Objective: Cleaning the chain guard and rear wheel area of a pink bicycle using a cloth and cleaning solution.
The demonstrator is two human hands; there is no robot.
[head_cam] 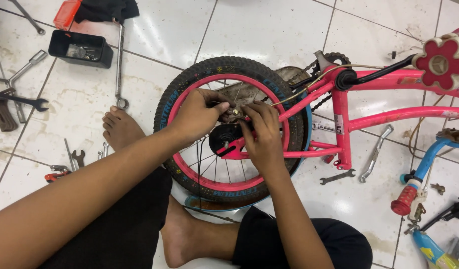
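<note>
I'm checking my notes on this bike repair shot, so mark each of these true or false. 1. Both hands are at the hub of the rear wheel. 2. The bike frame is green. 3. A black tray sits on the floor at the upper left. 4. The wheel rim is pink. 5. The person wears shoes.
1. True: the left hand and right hand meet at the hub of the wheel.
2. False: the frame is pink.
3. True: the black tray lies on the tiled floor there.
4. True: the rim is pink inside a black tyre.
5. False: the foot is bare.
</note>
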